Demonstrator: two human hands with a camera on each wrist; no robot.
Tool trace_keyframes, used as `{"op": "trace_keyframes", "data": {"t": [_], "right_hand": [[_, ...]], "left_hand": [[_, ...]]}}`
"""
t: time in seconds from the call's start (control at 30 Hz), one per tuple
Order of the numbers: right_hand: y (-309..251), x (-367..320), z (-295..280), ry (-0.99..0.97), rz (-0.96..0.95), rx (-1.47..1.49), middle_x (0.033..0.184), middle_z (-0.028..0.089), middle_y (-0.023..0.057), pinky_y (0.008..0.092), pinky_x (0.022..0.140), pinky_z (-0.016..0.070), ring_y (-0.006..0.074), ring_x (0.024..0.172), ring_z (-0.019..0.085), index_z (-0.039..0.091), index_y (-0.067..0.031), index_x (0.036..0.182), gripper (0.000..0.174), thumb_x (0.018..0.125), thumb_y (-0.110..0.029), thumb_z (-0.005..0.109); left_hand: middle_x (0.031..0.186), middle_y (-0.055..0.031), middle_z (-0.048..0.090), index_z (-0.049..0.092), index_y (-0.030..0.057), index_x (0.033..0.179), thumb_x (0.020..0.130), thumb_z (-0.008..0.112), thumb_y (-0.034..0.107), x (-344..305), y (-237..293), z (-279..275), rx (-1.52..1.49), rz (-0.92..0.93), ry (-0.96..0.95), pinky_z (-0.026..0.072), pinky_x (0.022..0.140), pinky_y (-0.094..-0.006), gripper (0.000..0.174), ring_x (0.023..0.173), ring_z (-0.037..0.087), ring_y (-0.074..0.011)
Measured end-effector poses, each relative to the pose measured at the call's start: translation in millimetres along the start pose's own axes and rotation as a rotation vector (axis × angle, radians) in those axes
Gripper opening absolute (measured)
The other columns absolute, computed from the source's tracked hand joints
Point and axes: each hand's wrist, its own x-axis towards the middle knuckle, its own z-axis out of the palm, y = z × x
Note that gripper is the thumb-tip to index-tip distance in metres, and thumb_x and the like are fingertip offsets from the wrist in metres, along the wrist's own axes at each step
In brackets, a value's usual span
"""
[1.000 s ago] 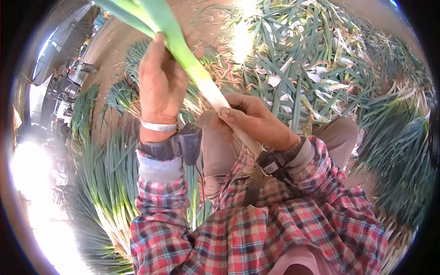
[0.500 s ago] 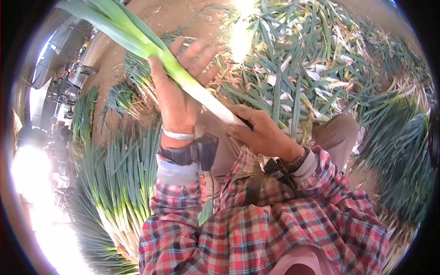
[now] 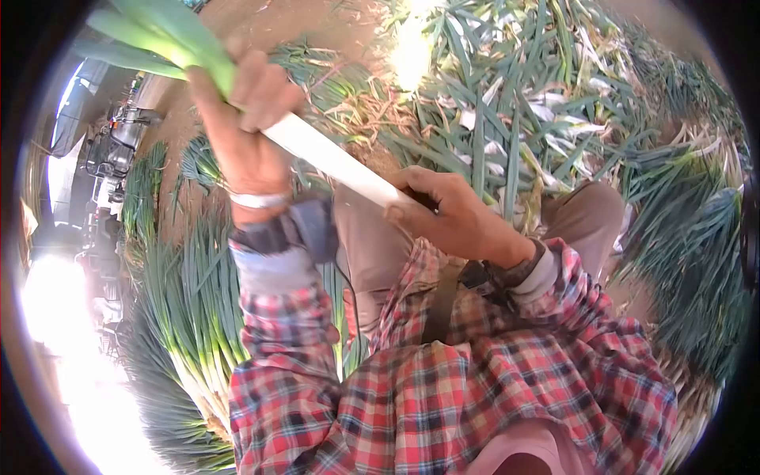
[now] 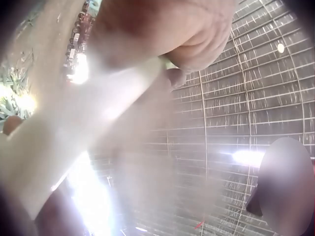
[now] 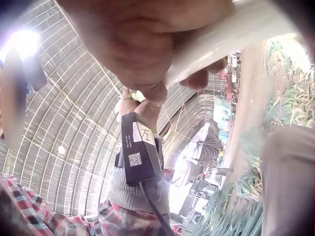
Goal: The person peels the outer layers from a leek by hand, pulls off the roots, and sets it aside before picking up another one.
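A long leek point(image 3: 328, 158) slants across the head view, its green leaves at upper left and its white shaft running down to the right. Around the stem where green meets white, my left hand point(image 3: 252, 131) curls its fingers, the thumb along the near side. My right hand point(image 3: 471, 218) grips the lower white end between thumb and fingers, and the root end is hidden by that hand. In the left wrist view the pale shaft point(image 4: 83, 108) runs blurred below the hand. The right wrist view shows the white shaft point(image 5: 236, 39) within the right hand's fingers.
A bundle of leeks point(image 3: 198, 309) stands beside my left arm, with another pile point(image 3: 689, 261) at far right. Stripped leaves point(image 3: 514, 111) are heaped on the ground ahead. My bent knee point(image 3: 586, 214) is below the right hand. A motorbike point(image 3: 119, 142) stands at far left.
The left hand, with fingers spread half a second ago, has closed round the stem and moved up and left. The leek's leafy end has swung left; the right hand has stayed nearly in place.
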Motion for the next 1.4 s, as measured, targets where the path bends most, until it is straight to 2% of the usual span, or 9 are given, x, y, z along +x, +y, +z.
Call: {"op": "trace_keyframes", "data": {"t": [0.17, 0.23, 0.27, 0.37, 0.7, 0.8, 0.97, 1.13, 1.4], "right_hand": [[10.3, 1.2, 19.2, 0.213, -0.234, -0.138, 0.087, 0.062, 0.016, 0.0347, 0.066, 0.0483, 0.0298, 0.073, 0.061, 0.06, 0.0014, 0.115, 0.028, 0.089, -0.008, 0.061], [11.5, 2.3, 22.2, 0.343, -0.369, -0.254, 0.087, 0.061, 0.0167, 0.0357, 0.066, 0.0484, 0.0313, 0.073, 0.061, 0.06, 0.0016, 0.114, 0.026, 0.089, -0.007, 0.06], [11.4, 3.8, 21.2, 0.334, -0.355, -0.31, 0.088, 0.06, 0.0163, 0.04, 0.067, 0.0475, 0.0344, 0.076, 0.059, 0.059, -0.001, 0.11, 0.022, 0.089, -0.009, 0.059], [20.7, 6.6, 23.0, 0.273, -0.357, -0.319, 0.088, 0.059, 0.0151, 0.0444, 0.067, 0.0464, 0.0368, 0.079, 0.058, 0.059, -0.0042, 0.105, 0.018, 0.088, -0.009, 0.059], [26.4, -13.2, 1.9, 0.053, -0.242, -0.221, 0.082, 0.056, 0.0125, 0.0368, 0.065, 0.0451, 0.0296, 0.071, 0.056, 0.061, -0.0014, 0.104, 0.021, 0.085, -0.008, 0.065], [24.5, -5.4, 5.9, 0.199, -0.385, -0.377, 0.085, 0.058, 0.0118, 0.0379, 0.068, 0.0462, 0.0303, 0.074, 0.057, 0.061, -0.0019, 0.108, 0.029, 0.082, -0.011, 0.07], [35.5, 3.1, 4.5, 0.188, -0.484, -0.474, 0.095, 0.059, 0.0128, 0.0401, 0.075, 0.0468, 0.0329, 0.086, 0.057, 0.06, -0.0055, 0.114, 0.036, 0.08, -0.011, 0.069], [49.9, 4.6, -5.3, 0.323, -0.357, -0.571, 0.1, 0.058, 0.013, 0.0412, 0.078, 0.0463, 0.034, 0.092, 0.057, 0.056, -0.0068, 0.119, 0.045, 0.075, -0.008, 0.068], [87.9, -5.4, -24.7, 0.137, -0.476, -0.551, 0.092, 0.063, 0.0178, 0.0386, 0.073, 0.0504, 0.0358, 0.082, 0.061, 0.061, 0.0016, 0.104, 0.02, 0.09, -0.012, 0.057]], "left_hand": [[0.071, -0.0002, 0.041, 0.053, -0.0008, 0.116, 0.098, 0.05, 0.037, 0.7, 10.6, 5.9, -0.008, -0.048, -0.075, 0.0379, 0.055, -0.0261, 0.042, 0.055, 0.04, -0.0102], [0.071, 0.0007, 0.038, 0.053, 0.0026, 0.11, 0.096, 0.051, 0.044, -7.5, -10.0, 29.9, 0.428, 0.208, 0.549, 0.0344, 0.055, -0.0269, 0.044, 0.056, 0.036, -0.01], [0.07, 0.0017, 0.038, 0.051, 0.0061, 0.102, 0.097, 0.049, 0.046, -10.6, -18.6, 38.5, 0.527, 0.244, 0.608, 0.0346, 0.055, -0.0277, 0.04, 0.056, 0.036, -0.0105], [0.067, 0.003, 0.039, 0.052, 0.0088, 0.093, 0.097, 0.048, 0.048, -31.5, 7.1, 0.5, 0.112, 0.081, 0.165, 0.0363, 0.055, -0.0284, 0.04, 0.056, 0.037, -0.0099], [0.053, 0.0039, 0.038, 0.05, 0.0083, 0.08, 0.087, 0.048, 0.068, -54.4, 69.3, 15.3, 0.051, 0.304, 0.086, 0.0346, 0.044, -0.0246, 0.06, 0.042, 0.038, -0.0071], [0.05, 0.0053, 0.035, 0.047, 0.0102, 0.076, 0.091, 0.046, 0.064, -49.8, 66.1, 28.6, 0.138, 0.378, 0.34, 0.0349, 0.046, -0.0244, 0.056, 0.042, 0.037, -0.0074], [0.06, 0.0053, 0.036, 0.049, 0.0115, 0.085, 0.096, 0.054, 0.04, -80.0, 82.3, 8.2, 0.169, 0.34, 0.271, 0.0375, 0.054, -0.0257, 0.031, 0.051, 0.037, -0.0079], [0.061, 0.0045, 0.033, 0.043, 0.0131, 0.079, 0.1, 0.049, 0.032, -87.5, 80.6, 0.7, 0.469, 0.522, 0.751, 0.0375, 0.055, -0.0271, 0.029, 0.053, 0.037, -0.0089], [0.062, 0.0045, 0.027, 0.035, 0.0147, 0.078, 0.101, 0.046, 0.024, -114.0, 72.6, -13.7, 0.611, 0.507, 0.685, 0.0467, 0.071, -0.0386, 0.027, 0.051, 0.029, -0.0087]]}}
